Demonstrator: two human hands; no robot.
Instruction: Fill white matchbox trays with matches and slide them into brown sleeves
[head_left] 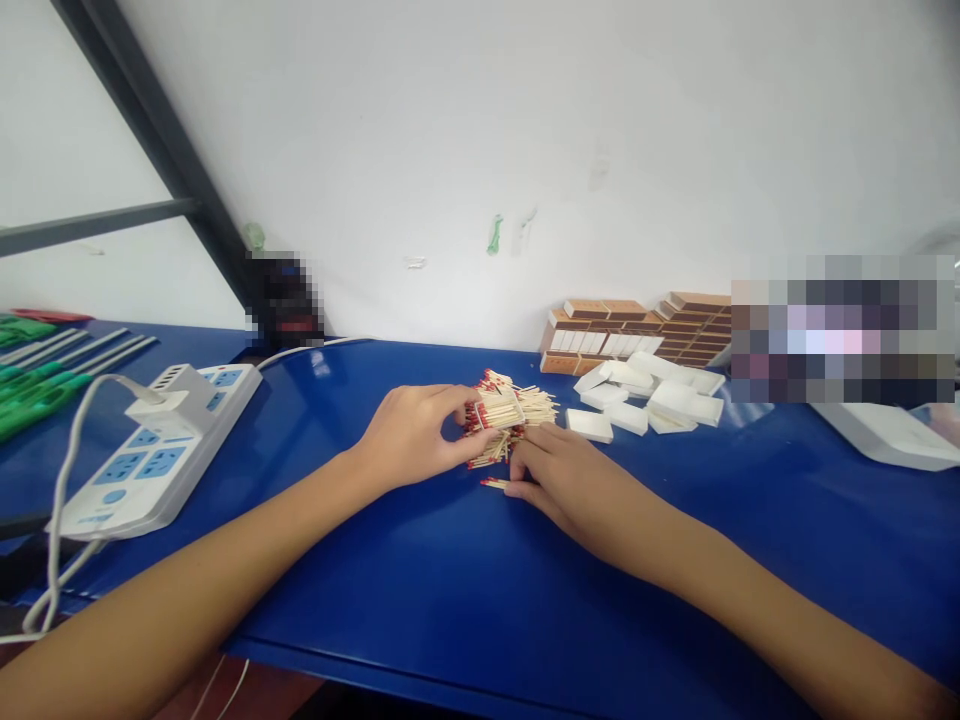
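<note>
Match-filled tray (501, 413), held between parted left fingers (451, 399); right fingers (519, 489), nearly closed, pinch a few loose matches (493, 484).

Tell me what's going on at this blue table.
A person's left hand holds a small, white, rectangular tray filled with red-tipped wooden matches, above a loose heap of similar matches. The right hand is beside the heap, its fingertips at a few more matches; whether they are gripped is unclear. Beyond it lies a jumble of small, white, rectangular boxes, with brown matchboxes stacked near the wall.
</note>
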